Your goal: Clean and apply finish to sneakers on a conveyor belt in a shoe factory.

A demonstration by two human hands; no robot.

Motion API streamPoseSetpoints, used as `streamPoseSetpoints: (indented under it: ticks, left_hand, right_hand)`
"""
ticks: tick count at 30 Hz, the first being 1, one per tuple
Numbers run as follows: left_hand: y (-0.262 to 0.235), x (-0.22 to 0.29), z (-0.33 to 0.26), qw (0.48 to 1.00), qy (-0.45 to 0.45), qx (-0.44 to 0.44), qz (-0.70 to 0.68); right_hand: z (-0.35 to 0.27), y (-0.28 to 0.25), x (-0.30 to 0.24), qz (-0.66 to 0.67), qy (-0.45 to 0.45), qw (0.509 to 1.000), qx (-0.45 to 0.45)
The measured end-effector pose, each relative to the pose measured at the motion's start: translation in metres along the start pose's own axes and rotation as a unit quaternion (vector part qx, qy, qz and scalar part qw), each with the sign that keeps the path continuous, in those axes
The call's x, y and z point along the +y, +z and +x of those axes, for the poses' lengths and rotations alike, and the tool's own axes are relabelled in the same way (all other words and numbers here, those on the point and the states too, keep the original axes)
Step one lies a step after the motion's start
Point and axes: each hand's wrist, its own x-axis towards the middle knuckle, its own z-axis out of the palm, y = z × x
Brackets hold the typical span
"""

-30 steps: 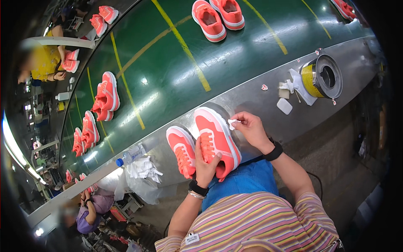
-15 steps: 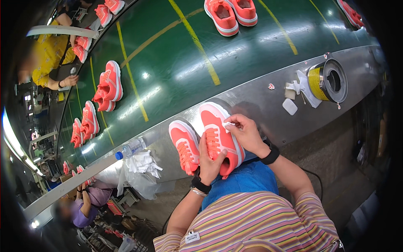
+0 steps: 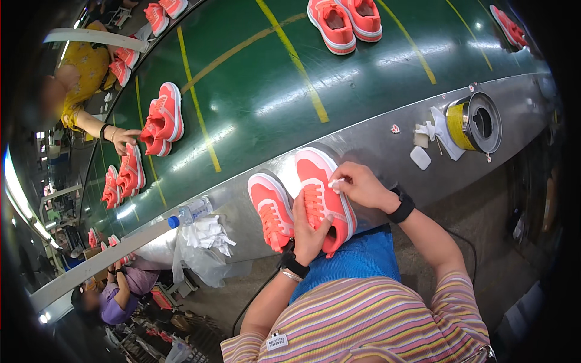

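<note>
A coral sneaker point(image 3: 315, 166) with a white sole and coral laces rests on the metal ledge, toe pointing away from me. My left hand point(image 3: 310, 233) grips it along its left side, thumb near the collar opening. Between the pinched fingers of my right hand point(image 3: 363, 186) is a small white wad of cloth or paper point(image 3: 336, 183), touching the right side of the upper. The matching sneaker point(image 3: 266, 202) lies just left of my left hand, on the ledge, its heel toward me.
Beyond the metal ledge point(image 3: 387, 163), a green conveyor belt point(image 3: 242, 115) carries several coral sneakers. A tin can point(image 3: 475, 124) stands right, beside white scraps point(image 3: 420, 158). A water bottle point(image 3: 193, 210), crumpled white paper point(image 3: 209, 235) and a plastic bag lie left. A co-worker's hand point(image 3: 124, 138) touches a sneaker.
My right hand stays at the sneaker's side, with the white wad shifted slightly along the upper. At far left, the co-worker's hand has reached over the belt onto a sneaker.
</note>
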Motion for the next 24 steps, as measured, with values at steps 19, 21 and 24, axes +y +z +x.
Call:
streamPoseSetpoints:
  ticks: [19,21,24]
  left_hand:
    - [0.009,0.01,0.001,0.999,0.02,-0.016,0.035]
    - [0.01,0.011,0.0,0.999,0.017,-0.004,0.028]
    - [0.01,0.01,0.002,1.0,0.016,0.007,0.023]
  right_hand:
    - [0.011,0.008,0.005,0.089,0.079,0.992,0.041]
    - [0.013,0.006,-0.001,0.041,0.058,0.997,0.02]
    - [0.017,0.004,0.0,-0.028,0.021,0.999,-0.003]
